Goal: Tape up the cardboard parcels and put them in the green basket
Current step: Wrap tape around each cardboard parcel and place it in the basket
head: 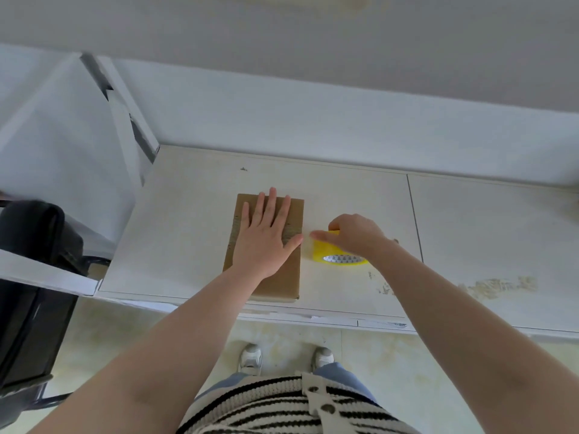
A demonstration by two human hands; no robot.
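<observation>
A flat brown cardboard parcel [266, 245] lies on the pale desk [188, 214], its near end close to the desk's front edge. The left hand [266, 236] lies flat on top of it, fingers straight and spread, pressing over a strip of clear tape across the box. Just beside the parcel's right edge, the right hand [354, 236] curls over and grips a yellow roll of packing tape [336, 255] standing on the desk.
</observation>
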